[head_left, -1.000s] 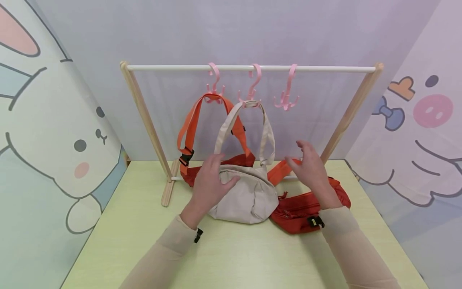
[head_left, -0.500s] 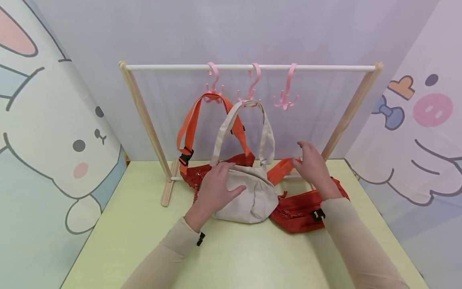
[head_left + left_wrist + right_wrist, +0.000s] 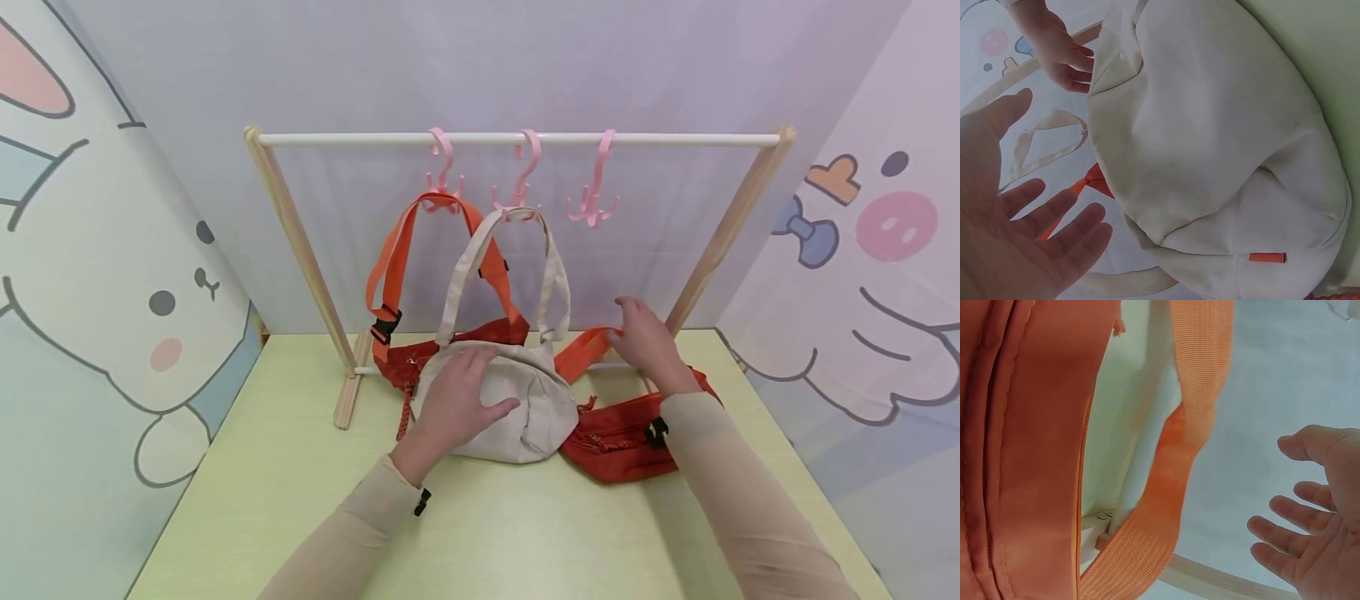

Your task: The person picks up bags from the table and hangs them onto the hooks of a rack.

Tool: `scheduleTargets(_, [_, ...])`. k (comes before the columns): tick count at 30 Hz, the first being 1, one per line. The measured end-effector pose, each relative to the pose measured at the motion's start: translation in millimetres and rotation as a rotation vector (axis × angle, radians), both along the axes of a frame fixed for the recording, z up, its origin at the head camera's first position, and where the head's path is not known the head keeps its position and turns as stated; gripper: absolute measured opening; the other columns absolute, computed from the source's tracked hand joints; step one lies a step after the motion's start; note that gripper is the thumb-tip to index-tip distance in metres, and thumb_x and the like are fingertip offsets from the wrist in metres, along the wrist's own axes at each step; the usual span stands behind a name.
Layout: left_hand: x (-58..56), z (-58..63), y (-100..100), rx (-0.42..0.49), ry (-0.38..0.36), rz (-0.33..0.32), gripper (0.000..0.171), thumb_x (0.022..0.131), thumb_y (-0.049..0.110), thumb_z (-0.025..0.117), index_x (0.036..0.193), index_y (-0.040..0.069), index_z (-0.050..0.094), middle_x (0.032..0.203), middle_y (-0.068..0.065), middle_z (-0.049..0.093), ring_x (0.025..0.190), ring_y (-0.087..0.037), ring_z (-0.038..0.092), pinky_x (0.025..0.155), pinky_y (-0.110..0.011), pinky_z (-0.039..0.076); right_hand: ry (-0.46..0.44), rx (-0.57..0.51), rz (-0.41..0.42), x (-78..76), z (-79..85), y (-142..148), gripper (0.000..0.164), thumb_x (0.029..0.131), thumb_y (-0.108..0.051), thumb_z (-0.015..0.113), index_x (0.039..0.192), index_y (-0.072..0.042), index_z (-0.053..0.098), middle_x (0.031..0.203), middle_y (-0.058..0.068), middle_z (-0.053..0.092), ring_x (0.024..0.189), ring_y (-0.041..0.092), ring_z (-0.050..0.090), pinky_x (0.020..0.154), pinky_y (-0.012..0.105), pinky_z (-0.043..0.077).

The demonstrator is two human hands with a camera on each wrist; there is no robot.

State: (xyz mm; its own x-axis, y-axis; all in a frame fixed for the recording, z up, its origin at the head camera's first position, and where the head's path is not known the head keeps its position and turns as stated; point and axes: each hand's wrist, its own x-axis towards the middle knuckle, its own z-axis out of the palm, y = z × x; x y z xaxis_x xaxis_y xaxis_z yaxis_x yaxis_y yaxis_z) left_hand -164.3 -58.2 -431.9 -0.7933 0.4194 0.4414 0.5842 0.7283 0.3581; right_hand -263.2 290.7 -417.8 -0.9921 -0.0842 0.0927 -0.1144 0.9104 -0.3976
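A cream shoulder bag [image 3: 525, 408] hangs by its strap from the middle pink hook [image 3: 522, 179], its body low over the table. My left hand [image 3: 457, 404] is spread in front of that bag, and the left wrist view shows a gap between its fingers [image 3: 1088, 234] and the cloth. My right hand [image 3: 648, 342] hovers over a red waist bag [image 3: 622, 433] lying at the right, near its orange strap [image 3: 585, 354]. In the right wrist view the fingers stand apart from the strap, with nothing in the palm. Another red waist bag [image 3: 397, 362] hangs by its orange strap from the left hook [image 3: 444, 167].
A rack with a white rail [image 3: 337, 139] and wooden legs [image 3: 303, 250] stands across the back of the table [image 3: 525, 533]. The right pink hook [image 3: 595, 187] bears nothing. Cartoon-printed curtains [image 3: 97, 275] border the table.
My left hand has moved a little to the right across the cream bag, uncovering more of the hanging red bag. The right hand has barely shifted. The bags stay in place.
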Motion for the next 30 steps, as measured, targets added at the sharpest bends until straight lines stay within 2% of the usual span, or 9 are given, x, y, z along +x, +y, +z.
scheduleTargets(8, [2.8, -1.7, 2.7, -0.028, -0.012, -0.004, 0.074, 0.088, 0.051, 0.085, 0.144, 0.010, 0.058, 0.141, -0.005, 0.061, 0.129, -0.026, 0.059, 0.110, -0.044, 0.048, -0.104, 0.024, -0.009, -14.8, -10.5, -0.7, 0.063, 0.103, -0.011, 0.063, 0.156, 0.009, 0.035, 0.152, 0.035, 0.042, 0.131, 0.053, 0.051, 0.106, 0.066, 0.046])
scheduleTargets(20, [6.6, -6.6, 7.9, -0.081, -0.072, 0.001, 0.075, 0.090, 0.057, 0.081, 0.148, 0.014, 0.058, 0.141, -0.004, 0.061, 0.130, -0.024, 0.058, 0.109, -0.043, 0.050, -0.184, 0.090, 0.004, -28.3, -24.9, 4.8, 0.057, 0.104, -0.006, 0.061, 0.152, 0.014, 0.038, 0.144, 0.039, 0.048, 0.127, 0.051, 0.054, 0.107, 0.064, 0.046])
scheduleTargets(30, [13.5, -11.1, 11.5, -0.040, -0.069, -0.053, 0.070, 0.092, 0.054, 0.080, 0.146, 0.013, 0.060, 0.142, -0.004, 0.062, 0.131, -0.024, 0.058, 0.107, -0.043, 0.051, -0.218, 0.114, 0.001, -39.3, -41.8, 13.1, 0.039, 0.105, -0.003, 0.058, 0.138, 0.014, 0.047, 0.132, 0.037, 0.057, 0.117, 0.047, 0.059, 0.105, 0.062, 0.048])
